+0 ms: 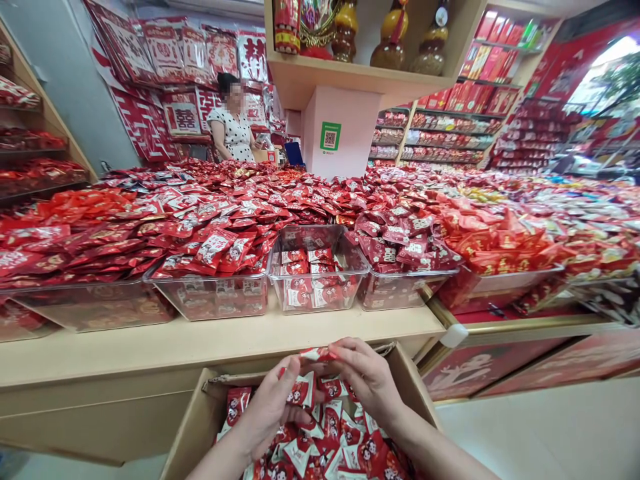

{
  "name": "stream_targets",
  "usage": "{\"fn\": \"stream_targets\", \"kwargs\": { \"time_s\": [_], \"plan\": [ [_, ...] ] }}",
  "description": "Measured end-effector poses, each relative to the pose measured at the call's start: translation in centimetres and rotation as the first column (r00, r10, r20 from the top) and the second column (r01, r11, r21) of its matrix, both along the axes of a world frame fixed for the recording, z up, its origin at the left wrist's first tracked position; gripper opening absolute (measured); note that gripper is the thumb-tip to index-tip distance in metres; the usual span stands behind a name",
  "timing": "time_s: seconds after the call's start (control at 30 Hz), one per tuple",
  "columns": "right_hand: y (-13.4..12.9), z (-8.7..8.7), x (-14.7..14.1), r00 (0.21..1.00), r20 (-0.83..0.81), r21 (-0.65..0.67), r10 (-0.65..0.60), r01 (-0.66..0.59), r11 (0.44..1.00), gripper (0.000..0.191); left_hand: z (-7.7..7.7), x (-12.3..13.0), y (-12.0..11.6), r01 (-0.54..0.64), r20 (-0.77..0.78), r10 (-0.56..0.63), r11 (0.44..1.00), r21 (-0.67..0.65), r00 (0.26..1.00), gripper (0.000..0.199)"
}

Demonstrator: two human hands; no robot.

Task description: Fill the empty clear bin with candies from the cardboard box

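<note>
A small red-and-white candy packet (318,354) is pinched up between my two hands, above an open cardboard box (187,427). My left hand (273,400) closes on its left end with the thumb on top and the fingers curled below. My right hand (367,377) grips the right end with bent fingertips. Another packet (301,390) shows just under my left thumb; whether that hand holds it too I cannot tell. Below, loose candy packets (333,420) of the same kind fill the box, partly hidden by my forearms.
Straight ahead on the counter edge (215,343), a clear plastic bin (320,283) holds stacked packets below its rim. Heaped bins of red packets (215,250) and maroon packets (400,243) flank it. A pillar (345,133) rises behind. A person (235,123) stands at the back left.
</note>
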State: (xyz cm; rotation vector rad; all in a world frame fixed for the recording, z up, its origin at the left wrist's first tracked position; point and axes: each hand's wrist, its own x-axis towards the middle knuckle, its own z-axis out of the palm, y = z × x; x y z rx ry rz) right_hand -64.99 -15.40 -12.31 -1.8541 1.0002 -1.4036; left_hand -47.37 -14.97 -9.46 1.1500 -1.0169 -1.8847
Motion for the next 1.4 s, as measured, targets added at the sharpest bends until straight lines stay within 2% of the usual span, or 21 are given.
{"fn": "stream_targets", "kwargs": {
  "time_s": [0.07, 0.1, 0.2, 0.27, 0.33, 0.4, 0.47, 0.57, 0.67, 0.73, 0.8, 0.93, 1.03, 1.17, 1.3, 1.4],
  "plan": [
    [0.3, -0.2, 0.1, 0.995, -0.087, -0.138, 0.05, -0.062, 0.989, 0.034, 0.1, -0.1, 0.1, -0.01, -0.066, 0.014, 0.998, 0.06, 0.998, 0.039],
    [0.5, -0.3, 0.2, 0.989, -0.115, -0.165, 0.09, -0.109, 0.98, 0.039, 0.1, -0.2, 0.1, -0.028, -0.073, 0.033, 0.998, 0.063, 0.997, 0.036],
    [1.1, 0.0, 0.5, 0.976, -0.118, -0.161, 0.184, -0.201, 0.966, 0.046, -0.1, -0.2, 0.0, -0.12, -0.056, 0.122, 0.992, 0.036, 0.991, 0.028],
    [1.3, 0.2, 0.9, 0.981, -0.026, -0.079, 0.192, -0.194, 0.978, 0.04, 0.0, -0.2, 0.0, -0.156, -0.039, 0.157, 0.988, 0.011, 0.987, 0.029],
    [1.1, 0.0, 1.4, 0.974, 0.132, 0.088, 0.181, -0.194, 0.977, 0.035, 0.1, -0.4, 0.0, -0.175, -0.014, 0.175, 0.984, -0.016, 0.985, 0.03],
    [0.8, -0.3, 1.9, 0.958, 0.237, 0.259, 0.164, -0.225, 0.94, 0.029, 0.1, -0.5, 0.0, -0.176, -0.001, 0.176, 0.984, -0.037, 0.984, 0.031],
    [0.5, -0.7, 2.1, 0.954, 0.257, 0.363, 0.153, -0.242, 0.9, 0.023, 0.0, -0.6, 0.1, -0.173, -0.003, 0.173, 0.984, -0.047, 0.985, 0.031],
    [0.3, -0.8, 1.8, 0.967, 0.198, 0.401, 0.158, -0.227, 0.887, 0.023, -0.3, -0.4, 0.1, -0.124, 0.01, 0.125, 0.99, -0.069, 0.992, 0.033],
    [0.3, -0.2, 1.1, 0.984, -0.012, 0.322, 0.177, -0.164, 0.932, 0.022, -0.7, 0.0, -0.2, -0.008, 0.147, 0.04, 0.977, -0.213, 0.988, 0.035],
    [0.4, 0.2, 0.9, 0.976, -0.135, 0.26, 0.173, -0.134, 0.956, 0.021, -0.8, 0.3, -0.4, 0.03, 0.225, 0.038, 0.957, -0.29, 0.974, 0.033],
    [0.5, 0.5, 0.8, 0.97, -0.179, 0.229, 0.164, -0.121, 0.966, 0.02, -0.8, 0.4, -0.5, 0.023, 0.236, 0.05, 0.955, -0.297, 0.97, 0.031],
    [0.5, 0.7, 1.0, 0.967, -0.211, 0.216, 0.14, -0.094, 0.972, 0.018, -0.5, 0.3, -0.4, 0.054, 0.21, -0.001, 0.967, -0.25, 0.978, 0.03],
    [0.6, 0.6, 1.2, 0.982, -0.142, 0.249, 0.128, -0.09, 0.964, 0.015, -0.2, 0.1, -0.3, 0.015, 0.13, 0.008, 0.984, -0.176, 0.991, 0.029],
    [0.6, 0.2, 1.8, 0.988, 0.085, 0.345, 0.126, -0.148, 0.927, 0.014, -0.3, -0.2, 0.0, -0.06, 0.03, 0.061, 0.998, -0.034, 0.998, 0.033],
    [0.4, -0.2, 2.4, 0.944, 0.307, 0.406, 0.123, -0.247, 0.88, 0.021, -0.8, -0.4, 0.1, -0.123, -0.046, 0.123, 0.992, 0.005, 0.991, 0.032],
    [0.2, -0.8, 2.3, 0.911, 0.382, 0.447, 0.156, -0.33, 0.831, 0.02, -1.1, -0.4, 0.2, -0.179, -0.099, 0.18, 0.984, 0.016, 0.979, 0.028]
  ]
}}
